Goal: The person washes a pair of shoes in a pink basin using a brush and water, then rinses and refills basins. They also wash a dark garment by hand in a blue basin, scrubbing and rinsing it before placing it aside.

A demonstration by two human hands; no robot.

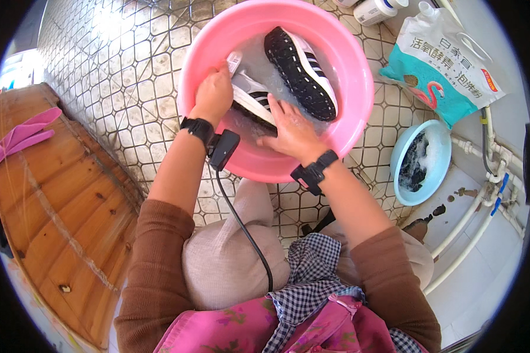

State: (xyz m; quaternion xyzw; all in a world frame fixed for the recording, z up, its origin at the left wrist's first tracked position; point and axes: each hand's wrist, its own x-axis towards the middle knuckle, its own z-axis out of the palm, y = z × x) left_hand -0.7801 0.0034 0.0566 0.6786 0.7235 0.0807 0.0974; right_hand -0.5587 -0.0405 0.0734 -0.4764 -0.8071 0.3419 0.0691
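Observation:
A pink plastic basin (360, 92) stands before me with cloudy water in it. Inside, a wet sneaker (252, 100) with a white midsole and dark stripes lies tilted on its side. My left hand (214, 92) is closed on its left end, where a pale tongue-like part pokes up. At the other end, my right hand (293, 132) grips the shoe, thumb on the near side and fingers over the far side. Farther right in the basin rests a second sneaker (300, 75), its black sole turned toward me. Part of the gripped shoe is hidden by my hands and the water.
A light-blue basin (444, 165) with dark items in sudsy water sits at right. Behind it stand a detergent pouch (446, 66) and a white bottle (373, 12). White pipes (463, 238) run along the wall. Pink gloves (24, 137) lie on a wooden surface (70, 212) at left.

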